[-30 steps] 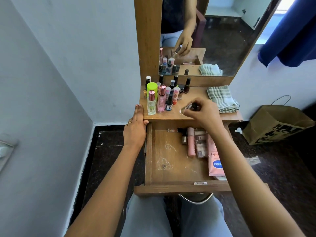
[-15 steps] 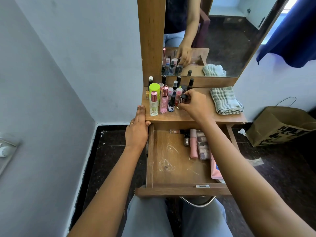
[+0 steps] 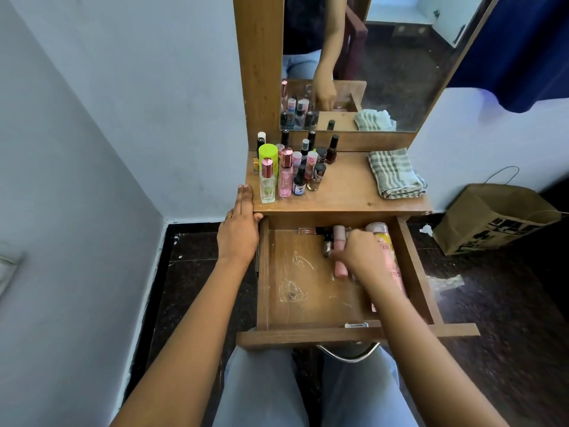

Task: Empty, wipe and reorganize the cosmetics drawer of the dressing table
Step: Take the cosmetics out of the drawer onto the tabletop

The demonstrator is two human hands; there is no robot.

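Right hand reaching into drawer, emptying partly done.
Right grip curled down over the pink tube and small items at drawer's 1 o'clock, blurred; cannot tell if closed on anything. Left hand flat and open on the desk corner. Pink bottle lies along drawer's right wall. Many bottles already stand at desk's 10 o'clock; cloth at 2 o'clock unused, so wiping and reorganizing remain.

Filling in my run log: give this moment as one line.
phase: emptying drawer | right hand: reaching among cosmetics | left hand: resting on tabletop edge
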